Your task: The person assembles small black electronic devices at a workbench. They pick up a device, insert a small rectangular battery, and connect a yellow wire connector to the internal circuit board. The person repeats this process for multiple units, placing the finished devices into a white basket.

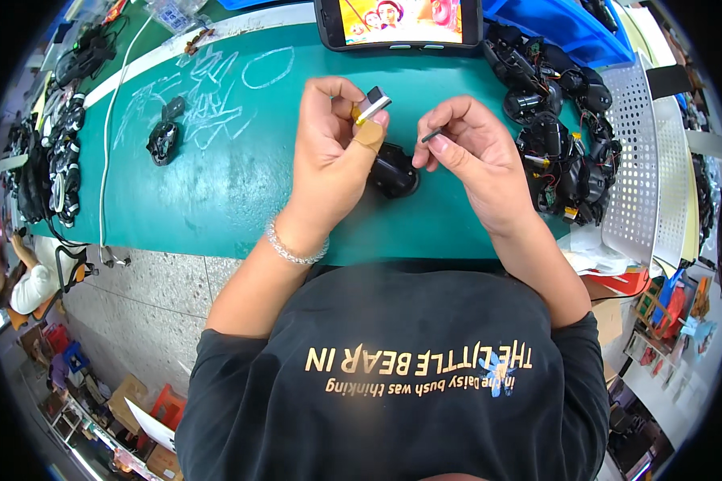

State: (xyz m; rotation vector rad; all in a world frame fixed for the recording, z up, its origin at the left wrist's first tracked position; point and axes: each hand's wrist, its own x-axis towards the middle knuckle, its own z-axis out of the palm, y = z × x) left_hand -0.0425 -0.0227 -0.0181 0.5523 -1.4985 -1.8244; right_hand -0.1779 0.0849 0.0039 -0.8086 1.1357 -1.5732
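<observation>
My left hand (333, 148) is raised over the green table, thumb and fingers closed on a small flat rectangular part (373, 106) with white and dark edges and a bit of yellow. A tan bandage wraps that thumb. To its right, my right hand (477, 144) pinches a short thin dark strip (432, 135) between thumb and forefinger. The two held pieces are apart. Below and between the hands, a glossy black rounded housing (396, 171) lies on the table, partly hidden by my left hand.
Black housings with wires (549, 120) are heaped at the right, beside a white perforated basket (627, 160). A phone or tablet (401, 24) stands at the far edge. Another black part (163, 143) lies at left, past a white cable (108, 144). A person (36, 284) sits far left.
</observation>
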